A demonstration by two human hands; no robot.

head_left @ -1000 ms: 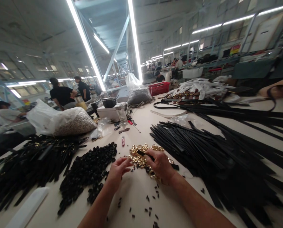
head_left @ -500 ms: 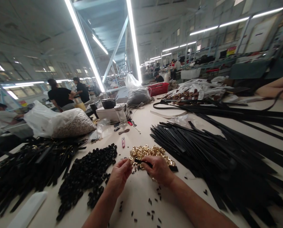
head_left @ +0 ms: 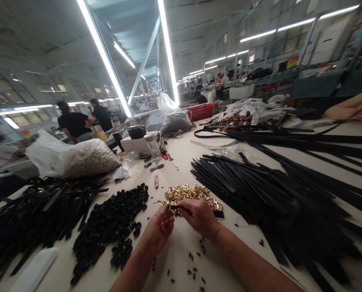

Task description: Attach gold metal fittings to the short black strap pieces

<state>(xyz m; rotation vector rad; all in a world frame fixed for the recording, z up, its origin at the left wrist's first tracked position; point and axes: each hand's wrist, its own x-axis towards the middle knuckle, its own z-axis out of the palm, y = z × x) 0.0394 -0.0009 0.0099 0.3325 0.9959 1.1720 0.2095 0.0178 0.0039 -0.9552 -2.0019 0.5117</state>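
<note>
My left hand [head_left: 159, 227] is closed in a pinch on a small light-coloured piece, maybe a gold buckle, too small to name. My right hand [head_left: 200, 217] has its fingers closed round a black strap [head_left: 219, 213], whose end shows past the hand on the right. Both hands' fingertips nearly meet at the near edge of a pile of gold buckles [head_left: 187, 192]. Small black bits [head_left: 190, 256] lie scattered on the table below. Left of my left hand is a heap of black loops [head_left: 114, 219].
Long black strips [head_left: 247, 186] cover the right side, and more black straps [head_left: 41, 211] the left. Farther back stand a glass jar [head_left: 152, 147], pink snips [head_left: 156, 181], plastic bags [head_left: 77, 156] and a red basket [head_left: 200, 111]. Another person's arm [head_left: 354, 106] rests at the right.
My left hand has turned, its fingers now more curled, and sits a little closer to my right hand. Less of the strap shows between them. The whole view has shifted slightly.
</note>
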